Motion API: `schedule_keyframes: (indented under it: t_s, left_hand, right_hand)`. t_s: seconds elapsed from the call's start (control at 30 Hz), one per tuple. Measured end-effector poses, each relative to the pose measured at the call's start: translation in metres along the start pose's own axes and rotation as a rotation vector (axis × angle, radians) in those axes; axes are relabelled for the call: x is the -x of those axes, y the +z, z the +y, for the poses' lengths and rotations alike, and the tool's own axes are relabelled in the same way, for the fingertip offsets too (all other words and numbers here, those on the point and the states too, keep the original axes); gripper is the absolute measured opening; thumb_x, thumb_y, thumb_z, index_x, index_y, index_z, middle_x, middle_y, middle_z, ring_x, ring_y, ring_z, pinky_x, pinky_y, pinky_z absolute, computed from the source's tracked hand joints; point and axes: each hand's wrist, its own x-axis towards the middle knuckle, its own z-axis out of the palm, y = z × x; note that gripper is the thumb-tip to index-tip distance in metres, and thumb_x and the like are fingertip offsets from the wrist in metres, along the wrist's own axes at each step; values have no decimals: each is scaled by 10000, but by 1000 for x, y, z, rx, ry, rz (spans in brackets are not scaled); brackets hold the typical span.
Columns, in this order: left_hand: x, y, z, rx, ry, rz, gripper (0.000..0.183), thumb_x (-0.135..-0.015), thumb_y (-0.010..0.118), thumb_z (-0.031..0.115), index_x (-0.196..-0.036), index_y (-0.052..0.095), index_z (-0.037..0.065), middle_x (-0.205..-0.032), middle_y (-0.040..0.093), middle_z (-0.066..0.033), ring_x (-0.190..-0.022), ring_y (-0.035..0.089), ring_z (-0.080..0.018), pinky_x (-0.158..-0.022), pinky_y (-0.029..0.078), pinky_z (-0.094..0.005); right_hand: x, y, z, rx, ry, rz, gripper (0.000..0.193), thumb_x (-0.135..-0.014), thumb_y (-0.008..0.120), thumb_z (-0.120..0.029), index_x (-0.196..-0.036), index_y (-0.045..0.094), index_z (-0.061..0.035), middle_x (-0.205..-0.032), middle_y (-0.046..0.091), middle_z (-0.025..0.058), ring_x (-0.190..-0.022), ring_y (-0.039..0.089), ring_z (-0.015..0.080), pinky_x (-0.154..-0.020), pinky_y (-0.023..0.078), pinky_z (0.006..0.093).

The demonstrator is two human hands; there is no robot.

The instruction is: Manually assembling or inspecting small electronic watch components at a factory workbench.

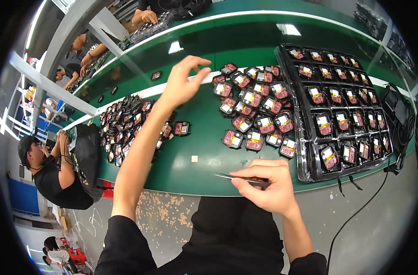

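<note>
- While gripping tweezers (223, 176) in right hand (269, 185), held left hand (183, 85) open near piled square circuit modules (252, 98).
- Had module-filled compartmented tray (301, 158) beyond, rightward.
- Saw left heap (119, 123) partly blocked by left forearm (139, 158).

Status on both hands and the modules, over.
Left hand open, looks empty. Right hand gripping pointed metal tool. Modules heaped beside black tray. Pale square on green table, left of tool.

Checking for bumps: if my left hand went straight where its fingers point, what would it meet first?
Likely the black-framed module at the far edge of the right pile, but your left hand looks raised and may pass above.
</note>
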Motion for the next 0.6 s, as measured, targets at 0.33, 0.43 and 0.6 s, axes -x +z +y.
schedule_keyframes:
  t_s: [0.33,0.43,0.6]
  left_hand:
    - [-32,9,-69,-372,-119,-103,413,-1023,741,338,-1344,719,79,-1308,740,-150,-1233,691,-362,-1069,541,-466]
    - [-31,11,-70,-405,-65,-86,375,-1042,714,309,-1354,706,102,-1263,729,-144,-1223,687,-372,-1033,562,-480]
    - [-16,-16,-79,-525,-20,-153,346,-1065,659,263,-1387,677,138,-1171,678,-145,-1153,686,-381,-997,573,-493]
  right_hand:
    - [0,5,0,12,6,34,118,-870,851,-33,-986,862,-13,-691,690,20,-529,553,55,-470,358,255]
    - [1,7,2,33,-3,44,117,-864,854,-33,-979,864,-14,-678,684,17,-524,544,50,-472,352,252]
    - [-1,6,4,46,-10,51,115,-857,852,-24,-971,864,-10,-656,671,16,-511,521,51,-473,330,251]
